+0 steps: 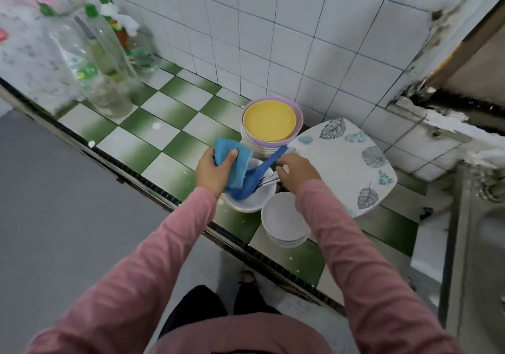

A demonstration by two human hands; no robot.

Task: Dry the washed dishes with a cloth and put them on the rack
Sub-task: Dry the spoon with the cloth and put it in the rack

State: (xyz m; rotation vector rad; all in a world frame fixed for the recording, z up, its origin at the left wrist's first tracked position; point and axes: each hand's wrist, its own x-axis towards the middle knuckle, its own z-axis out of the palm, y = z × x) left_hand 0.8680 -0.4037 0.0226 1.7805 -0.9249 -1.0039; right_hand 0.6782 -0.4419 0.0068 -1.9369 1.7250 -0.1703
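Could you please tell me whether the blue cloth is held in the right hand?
No, the left hand grips the blue cloth above the white bowl; the right hand reaches toward the cutlery.

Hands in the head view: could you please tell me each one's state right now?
Left hand: grips the blue cloth.
Right hand: reaches to the cutlery in the white bowl; grip cannot be told.

No words or numbers could be read anywhere. The clear bottles [105,80] at the back of the counter had bright labels, but these were too blurry to read. The big plate [341,168] showed only leaf drawings.
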